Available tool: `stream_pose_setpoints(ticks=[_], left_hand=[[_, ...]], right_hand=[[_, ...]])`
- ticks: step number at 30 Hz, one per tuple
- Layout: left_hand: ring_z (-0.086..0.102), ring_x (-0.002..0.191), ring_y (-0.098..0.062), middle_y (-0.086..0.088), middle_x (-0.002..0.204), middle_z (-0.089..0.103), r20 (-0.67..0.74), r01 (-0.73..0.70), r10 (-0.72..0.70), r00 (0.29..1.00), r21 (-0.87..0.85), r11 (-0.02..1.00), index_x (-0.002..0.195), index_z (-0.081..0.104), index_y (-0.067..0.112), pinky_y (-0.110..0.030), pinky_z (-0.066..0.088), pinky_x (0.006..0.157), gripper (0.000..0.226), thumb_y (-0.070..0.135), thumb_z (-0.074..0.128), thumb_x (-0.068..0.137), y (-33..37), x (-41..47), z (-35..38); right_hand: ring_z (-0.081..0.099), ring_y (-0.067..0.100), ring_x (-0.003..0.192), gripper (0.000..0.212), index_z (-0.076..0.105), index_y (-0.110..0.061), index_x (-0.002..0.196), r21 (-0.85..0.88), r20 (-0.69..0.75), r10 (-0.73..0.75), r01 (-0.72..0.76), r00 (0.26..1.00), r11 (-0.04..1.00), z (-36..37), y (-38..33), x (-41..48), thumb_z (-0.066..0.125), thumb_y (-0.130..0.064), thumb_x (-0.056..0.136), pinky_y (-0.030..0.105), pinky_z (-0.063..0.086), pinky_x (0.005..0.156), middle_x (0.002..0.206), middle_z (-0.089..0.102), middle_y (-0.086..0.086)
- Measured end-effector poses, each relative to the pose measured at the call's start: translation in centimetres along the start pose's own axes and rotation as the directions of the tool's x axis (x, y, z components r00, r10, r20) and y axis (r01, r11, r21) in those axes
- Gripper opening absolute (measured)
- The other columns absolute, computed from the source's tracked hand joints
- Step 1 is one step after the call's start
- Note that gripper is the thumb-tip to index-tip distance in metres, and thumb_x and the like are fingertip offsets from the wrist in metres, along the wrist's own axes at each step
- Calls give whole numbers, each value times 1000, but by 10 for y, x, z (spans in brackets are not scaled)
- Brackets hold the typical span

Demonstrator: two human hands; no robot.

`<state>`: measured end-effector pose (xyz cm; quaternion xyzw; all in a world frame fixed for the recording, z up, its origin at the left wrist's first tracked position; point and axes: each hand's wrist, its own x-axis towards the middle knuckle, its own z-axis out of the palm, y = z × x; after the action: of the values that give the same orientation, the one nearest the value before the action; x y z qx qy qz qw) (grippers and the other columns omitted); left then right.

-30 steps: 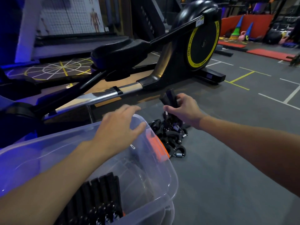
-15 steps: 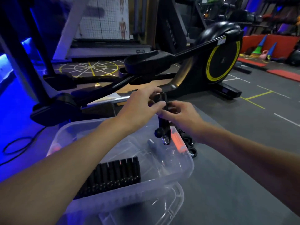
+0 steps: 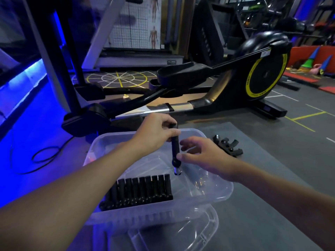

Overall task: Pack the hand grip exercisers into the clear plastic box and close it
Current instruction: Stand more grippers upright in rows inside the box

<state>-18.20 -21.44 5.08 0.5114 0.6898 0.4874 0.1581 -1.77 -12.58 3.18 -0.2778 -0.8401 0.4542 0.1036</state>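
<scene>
A clear plastic box (image 3: 223, 189) stands on the grey floor in front of me. Inside it, several black hand grip exercisers (image 3: 143, 191) stand packed in a row along its near left side. My left hand (image 3: 154, 129) grips the top of one black exerciser (image 3: 175, 149), which hangs upright over the box with its metal spring pointing down. My right hand (image 3: 201, 154) hovers just right of it with fingers loosely spread, the thumb close to the lower end. A small pile of loose exercisers (image 3: 228, 144) lies on the floor to the right of the box.
The clear lid (image 3: 183, 236) lies under the box's near side. A black elliptical trainer (image 3: 253, 78) with a yellow-ringed wheel stands right behind the box. A black cable (image 3: 38, 156) curls on the blue-lit floor at left. Grey mat extends to the right.
The exerciser passed from my right hand to my left, which now holds it alone over the box. My right hand has let go and opened. The view has lifted and shifted.
</scene>
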Motion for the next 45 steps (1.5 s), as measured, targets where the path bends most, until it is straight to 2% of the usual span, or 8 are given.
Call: stream_pose_setpoints(ticks=[4,8,13,18,22,28,32,45], left_hand=[[72,76,-20,-10,88,71,-13,55,-55,998,-23,998,107,68,5,-33,61,73,24,10,74,85,-10,7,7],[71,77,-24,-10,90,69,-1,76,-76,997,-26,997,102,70,6,-33,61,71,18,9,74,85,-17,15,16],[72,72,-20,-12,83,70,22,93,-92,996,-22,995,97,71,6,-35,62,69,13,10,74,85,-27,24,29],[71,75,-16,-6,82,71,135,100,-102,985,24,995,95,71,8,-37,62,72,11,17,68,90,-46,33,37],[59,98,-13,4,104,64,97,-69,42,994,295,953,110,68,17,-39,51,91,21,27,56,96,-64,35,37],[17,146,-22,0,157,21,197,-148,10,980,701,698,152,20,33,-56,9,118,63,41,47,95,-101,29,35],[-5,150,-18,2,164,2,249,-175,-46,967,788,590,155,2,29,-60,-5,117,74,43,42,95,-124,23,32],[-3,151,-17,-4,164,3,189,-164,18,982,797,581,155,4,13,-53,-2,120,83,47,43,91,-133,22,32]], right_hand=[[68,2,95,55,58,-45,106,-34,82,16,-13,997,999,3,5,-1,82,-60,58,48,37,107,106,68,-24],[70,4,86,49,53,-17,112,66,115,34,-42,993,997,5,11,3,84,-21,74,19,53,83,101,71,-5],[69,12,92,63,43,-26,123,97,90,87,-96,992,991,8,18,13,83,-20,75,4,46,63,108,69,1],[70,16,91,71,37,-32,125,55,142,151,-160,978,986,12,32,23,84,-23,74,26,54,77,102,72,4],[67,10,77,74,31,-34,126,68,219,214,-234,952,970,18,48,30,83,-17,76,16,50,60,104,72,12],[67,14,80,75,32,-29,131,38,316,270,-296,910,954,34,74,39,80,-11,76,32,55,77,103,71,16],[67,20,88,69,35,-27,126,69,374,330,-381,867,922,49,87,44,79,-6,77,49,55,86,105,67,16],[68,20,85,81,29,-28,133,59,475,425,-510,771,858,59,103,53,75,6,77,56,56,84,99,66,16]])
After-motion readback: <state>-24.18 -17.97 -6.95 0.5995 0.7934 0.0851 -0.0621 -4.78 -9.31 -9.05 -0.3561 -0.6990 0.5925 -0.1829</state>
